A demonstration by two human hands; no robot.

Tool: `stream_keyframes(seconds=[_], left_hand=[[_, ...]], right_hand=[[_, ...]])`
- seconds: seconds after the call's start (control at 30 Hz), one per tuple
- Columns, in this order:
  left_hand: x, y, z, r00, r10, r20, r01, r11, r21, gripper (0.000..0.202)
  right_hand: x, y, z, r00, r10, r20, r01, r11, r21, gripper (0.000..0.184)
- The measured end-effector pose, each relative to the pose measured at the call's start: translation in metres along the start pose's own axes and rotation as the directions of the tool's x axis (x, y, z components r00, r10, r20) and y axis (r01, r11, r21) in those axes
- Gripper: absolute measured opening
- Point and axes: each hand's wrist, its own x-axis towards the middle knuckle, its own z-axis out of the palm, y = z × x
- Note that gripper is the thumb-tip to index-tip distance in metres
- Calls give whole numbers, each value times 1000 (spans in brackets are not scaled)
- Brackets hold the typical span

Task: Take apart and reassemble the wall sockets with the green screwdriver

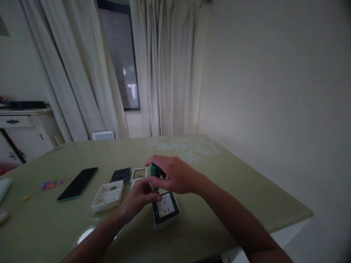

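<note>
My right hand (pixel 175 174) is closed around a green-handled screwdriver (pixel 155 171), held upright over a white wall socket with a dark frame (pixel 166 209) on the green table (pixel 236 193). My left hand (pixel 139 197) pinches the lower part of the screwdriver just above the socket's near-left corner. The tool's tip is hidden by my fingers.
Left of the socket lie a white back box (pixel 108 195), a black insert (pixel 121 175) and a white frame (pixel 139 174). A black phone (pixel 78 183) and small coloured bits (pixel 50 184) lie further left. A wall and curtains stand behind the table.
</note>
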Motion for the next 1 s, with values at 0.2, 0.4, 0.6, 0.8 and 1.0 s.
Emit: stream_keyframes(seconds=[0.2, 0.4, 0.6, 0.8, 1.0], left_hand=[[0, -5, -4, 994, 35, 100, -49, 989, 142, 49], [-11, -2, 0, 981, -27, 194, -102, 777, 621, 65], [-12, 8, 2, 939, -139, 314, -142, 676, 723, 81], [-11, 12, -13, 933, -181, 311, -112, 676, 728, 87], [-12, 9, -14, 931, -146, 333, -147, 688, 711, 79]], right_hand=[[-2, 1, -4, 999, -15, -50, 15, 1000, 7, 30], [-5, 7, -11, 995, -1, -102, -3, 999, -41, 26], [-7, 14, -17, 995, 50, -90, -59, 993, -98, 22], [-5, 17, -12, 996, 38, -79, -44, 996, -77, 21], [-3, 19, -6, 998, 20, -58, -24, 998, -62, 20]])
